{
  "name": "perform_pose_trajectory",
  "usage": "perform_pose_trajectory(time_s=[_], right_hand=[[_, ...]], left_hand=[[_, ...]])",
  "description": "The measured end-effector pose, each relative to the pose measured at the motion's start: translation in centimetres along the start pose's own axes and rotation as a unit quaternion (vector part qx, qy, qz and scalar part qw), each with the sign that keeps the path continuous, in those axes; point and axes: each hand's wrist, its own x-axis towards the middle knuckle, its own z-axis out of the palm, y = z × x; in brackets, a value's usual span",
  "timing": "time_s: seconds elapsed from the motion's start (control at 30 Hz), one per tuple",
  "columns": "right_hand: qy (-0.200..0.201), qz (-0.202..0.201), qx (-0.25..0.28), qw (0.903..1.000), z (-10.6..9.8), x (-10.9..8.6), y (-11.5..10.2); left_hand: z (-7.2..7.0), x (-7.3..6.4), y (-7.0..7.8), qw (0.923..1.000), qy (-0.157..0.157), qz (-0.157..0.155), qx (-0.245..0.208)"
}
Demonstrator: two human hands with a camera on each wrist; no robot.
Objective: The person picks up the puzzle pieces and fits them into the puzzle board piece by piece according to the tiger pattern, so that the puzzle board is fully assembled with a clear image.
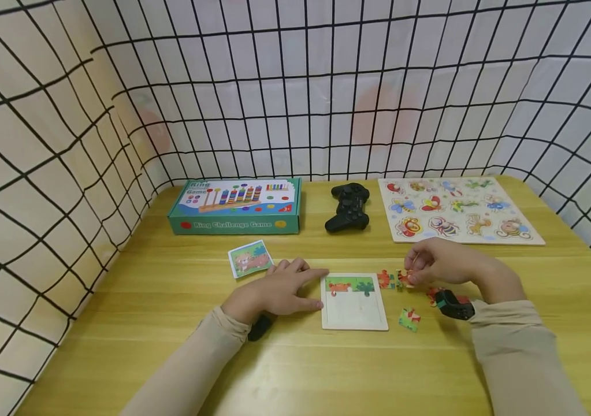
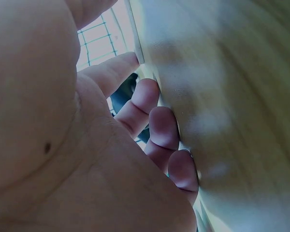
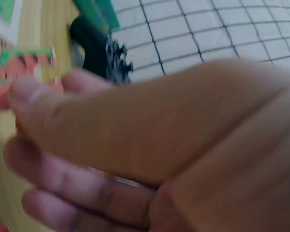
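A small square puzzle board (image 1: pixel 355 315) lies on the table, its top strip filled with green, red and teal pieces. My left hand (image 1: pixel 285 287) rests flat at its left side, index finger and thumb spread along the edge; in the left wrist view the fingertips (image 2: pixel 163 121) touch the tabletop. My right hand (image 1: pixel 443 263) pinches a red and green puzzle piece (image 1: pixel 406 279) between thumb and fingers, right of the board. Another puzzle piece (image 1: pixel 385 279) lies between that one and the board's upper right corner. A loose green and red piece (image 1: pixel 409 319) lies nearer me.
More red pieces (image 1: pixel 432 296) lie partly hidden beside the right wrist. A picture card (image 1: pixel 250 259) is left of the board. Behind stand a ring game box (image 1: pixel 235 211), a black game controller (image 1: pixel 348 208) and an insect puzzle board (image 1: pixel 456 209). Black netting (image 1: pixel 274 104) borders the table.
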Motion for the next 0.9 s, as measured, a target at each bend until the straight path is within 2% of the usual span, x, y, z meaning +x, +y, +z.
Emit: perform_pose_trajectory(time_s=[0.33, 0.63, 0.9], right_hand=[[-0.014, -0.053, 0.038, 0.9978, 1.5, 1.5, -3.2], [-0.015, -0.056, 0.010, 0.9983, 2.7, 2.5, -4.0], [-0.032, -0.084, 0.010, 0.9959, 4.4, 3.9, -4.9]], left_hand=[[-0.1, 0.0, 0.0, 1.0000, 0.000, -0.003, -0.003], [0.0, 0.1, 0.0, 1.0000, 0.001, -0.002, -0.002], [0.0, 0.1, -0.1, 1.0000, 0.001, -0.002, -0.003]])
